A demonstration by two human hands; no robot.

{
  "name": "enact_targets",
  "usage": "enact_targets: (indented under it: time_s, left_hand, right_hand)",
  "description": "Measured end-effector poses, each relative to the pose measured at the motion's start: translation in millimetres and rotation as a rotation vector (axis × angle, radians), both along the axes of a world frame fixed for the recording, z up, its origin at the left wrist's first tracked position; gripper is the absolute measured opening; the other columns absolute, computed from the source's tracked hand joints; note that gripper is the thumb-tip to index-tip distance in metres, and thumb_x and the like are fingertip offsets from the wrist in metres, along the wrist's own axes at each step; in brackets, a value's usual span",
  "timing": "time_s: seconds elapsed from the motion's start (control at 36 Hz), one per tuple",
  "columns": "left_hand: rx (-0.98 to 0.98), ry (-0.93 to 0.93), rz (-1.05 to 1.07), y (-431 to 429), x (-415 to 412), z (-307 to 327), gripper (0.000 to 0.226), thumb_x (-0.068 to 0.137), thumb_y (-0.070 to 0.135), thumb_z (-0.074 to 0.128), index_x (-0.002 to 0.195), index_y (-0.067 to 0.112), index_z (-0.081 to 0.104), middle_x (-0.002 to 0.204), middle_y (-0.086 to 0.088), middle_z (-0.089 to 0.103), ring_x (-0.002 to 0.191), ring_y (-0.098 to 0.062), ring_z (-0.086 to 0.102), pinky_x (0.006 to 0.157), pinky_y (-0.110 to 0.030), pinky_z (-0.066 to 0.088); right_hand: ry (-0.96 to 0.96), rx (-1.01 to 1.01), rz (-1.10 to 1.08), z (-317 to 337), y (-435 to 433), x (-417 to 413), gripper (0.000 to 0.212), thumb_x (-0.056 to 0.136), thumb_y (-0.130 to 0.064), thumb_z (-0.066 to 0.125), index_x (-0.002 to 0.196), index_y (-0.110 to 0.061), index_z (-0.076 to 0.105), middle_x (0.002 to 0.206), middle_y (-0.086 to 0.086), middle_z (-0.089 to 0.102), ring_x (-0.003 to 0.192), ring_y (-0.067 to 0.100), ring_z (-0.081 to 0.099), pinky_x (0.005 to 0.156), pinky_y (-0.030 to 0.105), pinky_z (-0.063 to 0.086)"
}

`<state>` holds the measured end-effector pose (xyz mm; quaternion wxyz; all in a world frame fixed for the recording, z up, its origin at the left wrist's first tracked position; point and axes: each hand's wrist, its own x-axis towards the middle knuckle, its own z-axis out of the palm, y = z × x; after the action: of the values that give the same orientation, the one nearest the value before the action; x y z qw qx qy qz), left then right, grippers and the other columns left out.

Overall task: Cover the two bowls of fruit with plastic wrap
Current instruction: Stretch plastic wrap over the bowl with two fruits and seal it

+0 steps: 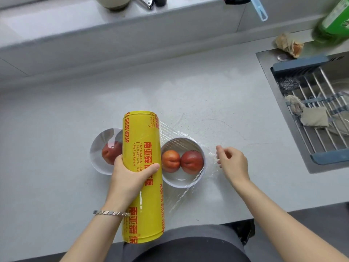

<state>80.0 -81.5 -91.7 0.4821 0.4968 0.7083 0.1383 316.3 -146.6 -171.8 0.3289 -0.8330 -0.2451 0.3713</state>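
My left hand grips a big yellow roll of plastic wrap, held between two white bowls on the grey counter. A clear sheet runs from the roll over the right bowl, which holds two red-orange fruits. My right hand is just right of that bowl, fingers spread at the sheet's crumpled edge; whether it pinches the film I cannot tell. The left bowl holds one red fruit and is partly hidden by the roll; a faint sheen lies across it.
A steel sink with a blue-framed drying rack and rags lies at the right. A green bottle stands at the far right. A raised ledge runs along the back. The counter's front edge is near my body.
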Motion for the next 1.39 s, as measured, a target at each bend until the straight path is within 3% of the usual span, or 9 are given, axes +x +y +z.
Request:
enact_targets:
  time_s: [0.14,0.25,0.44,0.58,0.86,0.97,1.11,1.25,1.39]
  left_hand:
    - [-0.001,0.005,-0.009,1,-1,-1,0.080,0.061,0.037,0.084,0.126,0.017,0.042,0.113,-0.003,0.061,0.095,-0.021,0.062,0.070,-0.033,0.053]
    - [-0.006,0.007,-0.010,2,-2,-2,0.080,0.062,0.038,0.083,0.127,0.018,0.041,0.114,-0.002,0.060,0.096,-0.021,0.061,0.070,-0.034,0.053]
    - [-0.001,0.026,-0.015,0,-3,-1,0.079,0.061,0.040,0.083,0.125,0.018,0.041,0.114,-0.002,0.060,0.097,-0.022,0.061,0.076,-0.039,0.055]
    - [-0.012,0.060,-0.021,-6,2,-2,0.078,0.061,0.044,0.082,0.121,0.021,0.038,0.114,-0.002,0.058,0.097,-0.023,0.060,0.081,-0.044,0.055]
    - [-0.024,0.354,-0.146,-19,26,-27,0.104,0.055,0.070,0.072,0.133,0.019,0.025,0.128,-0.007,0.050,0.113,-0.030,0.053,0.088,-0.046,0.050]
    - [-0.020,0.438,-0.172,-20,30,-36,0.109,0.059,0.067,0.071,0.138,0.013,0.020,0.131,-0.015,0.046,0.118,-0.034,0.048,0.091,-0.045,0.046]
    - [-0.012,0.487,-0.168,-21,35,-41,0.113,0.063,0.068,0.068,0.143,0.008,0.014,0.136,-0.019,0.041,0.123,-0.036,0.043,0.095,-0.046,0.042]
    - [-0.059,0.410,-0.148,-18,29,-42,0.105,0.070,0.070,0.059,0.144,0.010,0.015,0.140,-0.019,0.034,0.127,-0.037,0.037,0.102,-0.047,0.037]
    - [-0.221,0.109,-0.082,-1,22,-45,0.097,0.053,0.058,0.081,0.127,0.016,0.035,0.126,-0.009,0.049,0.114,-0.030,0.052,0.096,-0.048,0.047]
  right_hand:
    - [0.127,-0.033,0.111,0,-5,-33,0.049,0.096,-0.034,0.038,0.078,0.005,0.062,0.081,0.020,0.069,0.083,0.033,0.066,0.080,0.048,0.053]
    - [0.188,-0.068,0.182,-5,-3,-44,0.046,0.091,-0.037,0.031,0.084,-0.002,0.060,0.085,0.018,0.066,0.086,0.035,0.063,0.083,0.053,0.051]
    - [0.036,-0.006,0.291,4,-4,-49,0.021,0.100,-0.018,0.030,0.088,-0.019,0.046,0.071,-0.014,0.047,0.067,-0.001,0.045,0.058,0.005,0.036]
    - [-0.095,-0.028,0.326,2,-9,-45,0.027,0.100,-0.020,0.028,0.102,-0.009,0.053,0.071,-0.003,0.050,0.069,0.018,0.047,0.057,0.025,0.026]
    - [-0.204,-0.108,0.278,6,-33,0,0.029,0.100,-0.016,0.029,0.109,-0.003,0.054,0.090,0.017,0.061,0.087,0.035,0.057,0.062,0.028,0.023]
    - [-0.220,-0.109,0.280,5,-35,7,0.030,0.099,-0.016,0.030,0.112,-0.004,0.054,0.100,0.020,0.064,0.093,0.036,0.058,0.065,0.027,0.026]
    - [-0.220,-0.102,0.266,4,-33,6,0.027,0.099,-0.017,0.030,0.103,-0.005,0.054,0.088,0.016,0.061,0.075,0.027,0.049,0.062,0.029,0.025]
    - [-0.228,-0.095,0.272,4,-31,9,0.027,0.099,-0.017,0.031,0.101,-0.004,0.055,0.087,0.018,0.062,0.071,0.026,0.046,0.062,0.031,0.027]
    - [-0.224,-0.112,0.291,7,-31,21,0.024,0.099,-0.016,0.031,0.096,-0.006,0.053,0.086,0.018,0.059,0.076,0.029,0.048,0.064,0.031,0.027]
